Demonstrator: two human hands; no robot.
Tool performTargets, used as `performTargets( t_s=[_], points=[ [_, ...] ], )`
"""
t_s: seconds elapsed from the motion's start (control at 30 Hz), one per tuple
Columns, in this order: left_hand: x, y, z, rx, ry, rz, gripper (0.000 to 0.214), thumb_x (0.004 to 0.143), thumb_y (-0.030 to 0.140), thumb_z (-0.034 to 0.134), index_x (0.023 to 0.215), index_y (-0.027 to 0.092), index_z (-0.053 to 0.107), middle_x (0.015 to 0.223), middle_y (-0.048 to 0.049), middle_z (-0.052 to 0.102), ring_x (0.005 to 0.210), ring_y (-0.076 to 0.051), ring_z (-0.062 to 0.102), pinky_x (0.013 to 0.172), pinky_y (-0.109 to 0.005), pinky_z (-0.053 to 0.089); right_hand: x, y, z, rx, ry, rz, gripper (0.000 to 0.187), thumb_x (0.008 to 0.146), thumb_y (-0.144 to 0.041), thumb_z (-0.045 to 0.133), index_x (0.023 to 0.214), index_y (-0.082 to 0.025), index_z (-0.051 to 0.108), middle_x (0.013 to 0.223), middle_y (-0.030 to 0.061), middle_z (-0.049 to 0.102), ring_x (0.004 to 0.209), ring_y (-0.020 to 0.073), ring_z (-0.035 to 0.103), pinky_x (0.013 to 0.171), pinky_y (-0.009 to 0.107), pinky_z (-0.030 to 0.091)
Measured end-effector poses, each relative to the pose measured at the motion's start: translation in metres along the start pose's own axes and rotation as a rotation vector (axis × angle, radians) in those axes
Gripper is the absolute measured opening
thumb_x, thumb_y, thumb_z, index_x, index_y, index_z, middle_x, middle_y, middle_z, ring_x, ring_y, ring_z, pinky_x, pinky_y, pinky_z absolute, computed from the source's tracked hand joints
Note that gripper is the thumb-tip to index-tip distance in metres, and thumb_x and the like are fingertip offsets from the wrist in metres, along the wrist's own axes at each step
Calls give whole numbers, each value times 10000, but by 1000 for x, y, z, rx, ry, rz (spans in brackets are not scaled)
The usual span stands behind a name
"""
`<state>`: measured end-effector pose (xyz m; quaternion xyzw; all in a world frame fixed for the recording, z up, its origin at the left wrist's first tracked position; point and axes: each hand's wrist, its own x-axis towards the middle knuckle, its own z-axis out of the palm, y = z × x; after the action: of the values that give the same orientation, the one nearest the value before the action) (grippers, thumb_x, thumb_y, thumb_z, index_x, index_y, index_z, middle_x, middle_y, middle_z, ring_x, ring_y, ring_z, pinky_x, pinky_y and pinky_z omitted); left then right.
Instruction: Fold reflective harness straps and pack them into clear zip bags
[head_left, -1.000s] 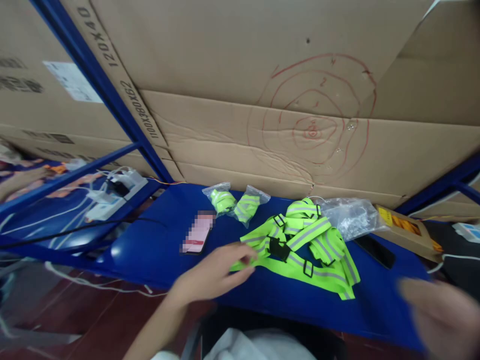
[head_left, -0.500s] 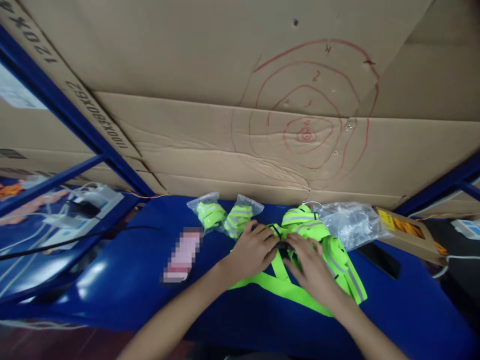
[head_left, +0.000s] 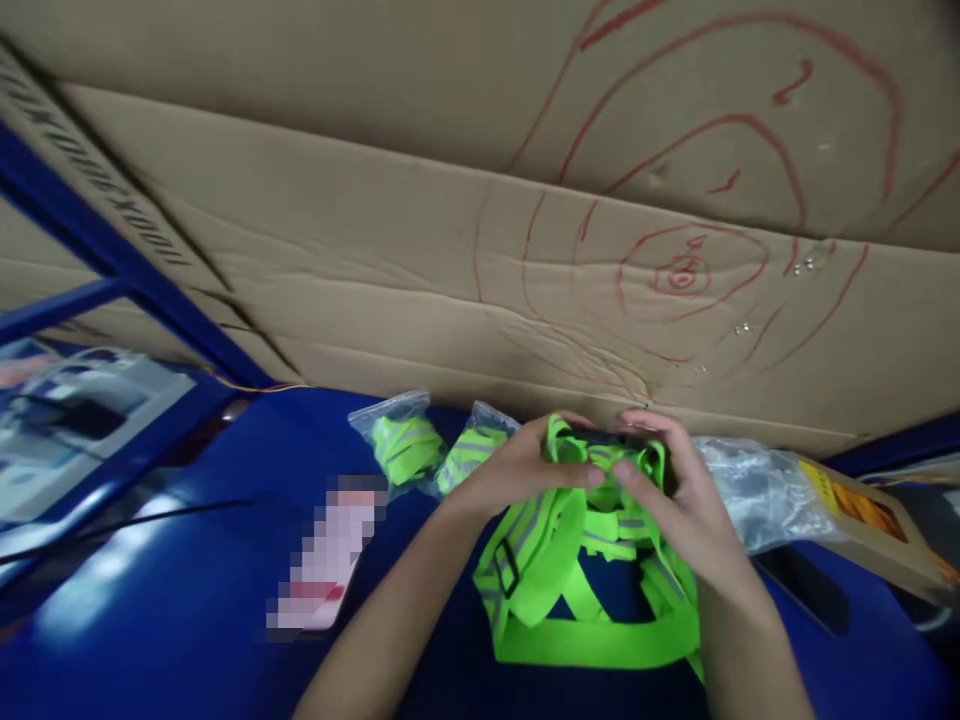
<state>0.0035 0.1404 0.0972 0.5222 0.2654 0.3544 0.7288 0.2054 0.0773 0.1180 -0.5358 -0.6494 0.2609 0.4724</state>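
Across the far side, creased cardboard [head_left: 375, 240] carries red rings [head_left: 682, 278] cut off at the top. Right of centre over the glossy blue tabletop [head_left: 210, 570], grey-striped neon-green webbing [head_left: 555, 560] loops below the left hand [head_left: 521, 468] and right hand [head_left: 679, 490], each grip closed on it around a dark piece [head_left: 600, 437], blurred and partly hidden.

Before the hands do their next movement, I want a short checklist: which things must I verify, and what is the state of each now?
1. Left hand has hold of the green straps: ok, thumb and fingers are on them.
2. Right hand has hold too: ok, opposite the left.
3. Black piece between the hands is fastened: cannot tell, fingers and straps partly cover it.
4. Straps lie flat: not ok, they loop and cross.
5. Pink phone is apart from the straps: ok.
6. Nearer bagged bundle is untouched by the left hand: cannot tell, the hand partly hides it.
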Motion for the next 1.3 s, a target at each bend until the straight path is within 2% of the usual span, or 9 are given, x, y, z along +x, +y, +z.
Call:
performTargets(
  t_s=[0.13, 0.33, 0.57, 0.73, 0.87, 0.97, 1.1, 1.17, 1.3],
  points=[
    [16, -21, -23, -366, 91, -21, 785, 620, 323, 971, 1288, 242, 567, 860, -1, 710, 660, -150, 667, 631, -246, 524, 14, 39, -1, 391, -344, 220, 644, 948, -591, 652, 1520, -371, 456, 1579, 71, 511, 1449, 261, 511, 1167, 437, 459],
    [23, -42, -20, -520, 99, -67, 1022, 563, 267, 983, 1461, 283, 498, 835, 6, 718, 623, -149, 660, 622, -254, 552, 9, 81, 9, 504, -398, 520, 764, 762, -659, 822, 1389, -262, 642, 1455, 119, 633, 1305, 326, 624, 1078, 494, 517],
    [10, -6, 24, -354, 245, 37, 961, 573, 126, 918, 1443, 230, 523, 836, 26, 707, 635, -119, 648, 585, -197, 532, 1, 13, 6, 593, -283, 447, 575, 732, -461, 910, 1232, -250, 719, 1168, 50, 773, 1051, 237, 723, 967, 390, 572],
    [-52, -1, 47, -406, -5, -1, 1109, 727, 289, 909, 1626, 316, 259, 719, 35, 683, 533, -146, 633, 533, -251, 555, -43, -28, 5, 1009, -316, 608, 340, 760, -384, 887, 975, -177, 723, 810, 23, 748, 688, 181, 712, 687, 324, 613],
    [-90, -25, 40, -581, -273, -72, 1063, 755, 558, 863, 1625, 358, 287, 998, -47, 747, 618, -157, 694, 519, -240, 573, -81, -16, 6, 1344, -532, 674, 304, 827, -362, 820, 984, -142, 680, 728, -18, 642, 517, 91, 568, 510, 238, 510],
    [-91, -51, 25, -616, -344, -89, 1071, 742, 603, 852, 1625, 354, 298, 1127, -96, 743, 695, -190, 724, 560, -282, 595, -89, 16, 12, 1398, -607, 653, 340, 852, -441, 787, 840, -140, 628, 626, -49, 528, 430, 66, 435, 451, 233, 403],
    [-78, -102, 1, -580, -149, -223, 874, 756, 406, 904, 1514, 235, 503, 1004, -104, 770, 721, -191, 734, 650, -267, 562, -89, 67, 33, 1339, -511, 707, 317, 825, -407, 812, 938, -151, 663, 692, -34, 595, 516, 83, 520, 549, 234, 413],
    [-77, -126, -8, -604, -34, -296, 585, 735, 386, 917, 1232, 162, 706, 851, -73, 757, 607, -158, 692, 592, -241, 518, -92, 86, 45, 1288, -481, 747, 315, 853, -418, 769, 833, -118, 675, 692, 13, 632, 579, 108, 575, 612, 251, 435],
    [-87, -143, -16, -612, 66, -448, 308, 761, 349, 886, 876, 100, 745, 852, -97, 752, 664, -158, 695, 632, -244, 509, -102, 99, 61, 1234, -490, 821, 414, 772, -488, 776, 739, -85, 691, 652, 59, 636, 607, 145, 592, 634, 280, 432]
  ],
)
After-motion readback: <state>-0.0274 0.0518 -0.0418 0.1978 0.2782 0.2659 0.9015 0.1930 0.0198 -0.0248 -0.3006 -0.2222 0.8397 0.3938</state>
